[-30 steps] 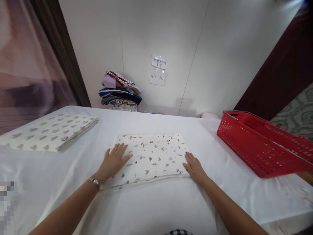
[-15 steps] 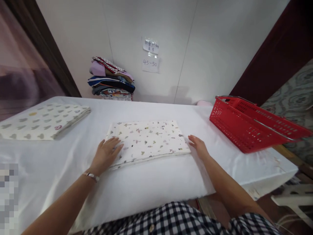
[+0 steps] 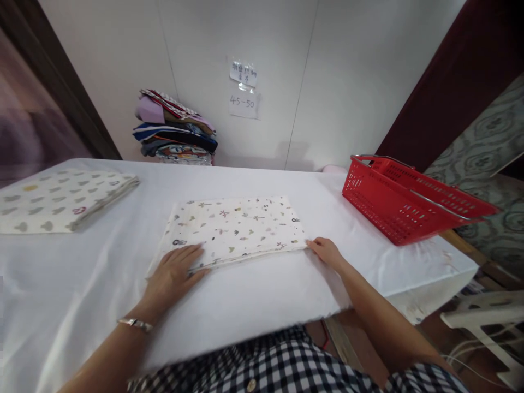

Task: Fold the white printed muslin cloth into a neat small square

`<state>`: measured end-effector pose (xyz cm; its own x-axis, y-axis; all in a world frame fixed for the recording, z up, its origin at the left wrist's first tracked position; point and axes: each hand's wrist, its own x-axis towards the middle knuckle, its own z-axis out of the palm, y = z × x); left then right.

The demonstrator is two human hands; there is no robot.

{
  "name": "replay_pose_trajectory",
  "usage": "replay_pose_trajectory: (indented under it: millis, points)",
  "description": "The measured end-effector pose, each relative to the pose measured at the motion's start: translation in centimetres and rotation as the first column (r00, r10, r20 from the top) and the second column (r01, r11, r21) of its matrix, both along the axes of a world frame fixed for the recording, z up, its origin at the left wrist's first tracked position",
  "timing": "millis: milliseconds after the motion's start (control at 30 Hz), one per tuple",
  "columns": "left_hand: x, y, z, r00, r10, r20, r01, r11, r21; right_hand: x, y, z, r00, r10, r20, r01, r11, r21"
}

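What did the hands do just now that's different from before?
The left hand moved nearer the person, to the front edge of the patterned cloth. The right hand came off its right side, then its fingertips went to the near right corner; I can't tell if they pinch it. The red basket stayed put.

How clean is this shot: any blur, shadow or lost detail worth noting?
Head view: the left hand looks slightly soft, while the printed cloth shows its motifs clearly; head view: a faint shadow sits on the white wall, below and right of the legible "45-50" sign; head view: the maroon curtain falls nearly black at upper right.
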<state>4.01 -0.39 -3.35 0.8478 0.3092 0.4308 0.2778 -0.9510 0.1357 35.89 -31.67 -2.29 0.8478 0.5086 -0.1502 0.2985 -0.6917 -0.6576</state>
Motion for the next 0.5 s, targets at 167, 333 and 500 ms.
replay_pose_trajectory:
  millis: [167, 333, 500]
  points:
    - [-0.1, 0.2, -0.6, 1.0, -0.002, 0.001, 0.002, 1.0, 0.017, 0.4, 0.5, 0.8, 0.995, -0.01, -0.097, 0.007, 1.0, -0.028]
    - [0.0, 0.4, -1.1, 1.0, -0.001, -0.011, 0.001, 1.0, 0.032, 0.6, 1.1, 1.0, 0.976, -0.021, -0.216, 0.023, 1.0, 0.007]
    - [-0.1, 0.6, -1.2, 1.0, -0.01, -0.021, 0.011, 0.999, 0.039, 0.9, 1.6, 1.3, 0.972, -0.02, -0.233, 0.049, 0.992, 0.116]
